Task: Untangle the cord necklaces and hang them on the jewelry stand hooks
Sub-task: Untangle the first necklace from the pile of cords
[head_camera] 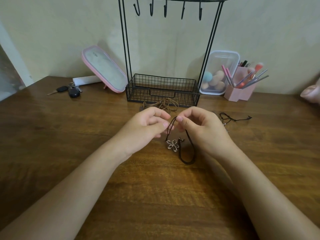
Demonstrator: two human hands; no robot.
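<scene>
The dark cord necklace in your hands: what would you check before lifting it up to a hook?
1. Both hands grip the cord: left hand and right hand pinch the dark cord necklace: ok.
2. Cord free of knots: cannot tell.
3. Flower pendant attached: ok.
4. Hooks on the jewelry stand free: ok, all five bare.
5. Clear of the tan necklace and black necklace: ok, both lie apart.

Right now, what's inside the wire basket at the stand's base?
Nothing visible inside the wire basket; the wood table shows through. A tan cord necklace lies just in front, outside it.
</scene>
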